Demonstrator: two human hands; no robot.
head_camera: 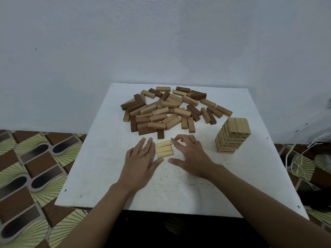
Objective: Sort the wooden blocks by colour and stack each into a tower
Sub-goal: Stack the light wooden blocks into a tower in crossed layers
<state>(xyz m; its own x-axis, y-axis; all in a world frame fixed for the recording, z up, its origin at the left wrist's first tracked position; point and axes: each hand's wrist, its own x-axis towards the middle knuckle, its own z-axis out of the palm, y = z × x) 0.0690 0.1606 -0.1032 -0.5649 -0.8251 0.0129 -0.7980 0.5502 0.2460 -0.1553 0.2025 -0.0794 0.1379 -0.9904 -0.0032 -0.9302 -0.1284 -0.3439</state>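
Observation:
Three pale wooden blocks [164,149] lie side by side in a row on the white table [250,185], between my two hands. My left hand [141,158] lies flat with straight fingers, its side against the left ends of the blocks. My right hand [189,153] sits at their right ends with loosely curled fingers, holding nothing. A tall tower of pale blocks [232,136] stands at the right. Behind the row, a loose pile of mixed blocks [172,109] in pale, mid-brown and dark brown covers the far part of the table.
A white wall rises right behind the table. Patterned brown and yellow floor shows on both sides. A cream cord [297,158] hangs off to the right of the table.

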